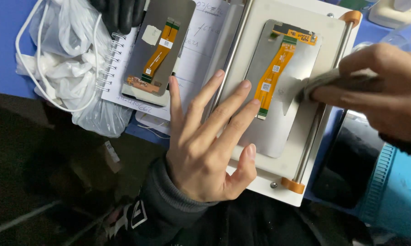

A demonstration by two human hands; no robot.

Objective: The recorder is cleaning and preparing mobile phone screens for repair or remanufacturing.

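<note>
1. Wiping: my right hand [387, 91] is pinched around a grey cloth [321, 82], pressed on the screen panel [287, 123] lying back-up on the white plate [260, 177].
2. My left hand [205, 150] lies flat, fingers spread, steadying the panel's left edge; it grips nothing.
3. Judgement: the panel is thin, light and brittle, and the orange flex cable [274, 75] tears easily; take it by the long edges.
4. Long axis runs away from me, tilted slightly right; the connector end is far.
5. A second panel [157, 50] lies on a notebook [201, 45].
</note>
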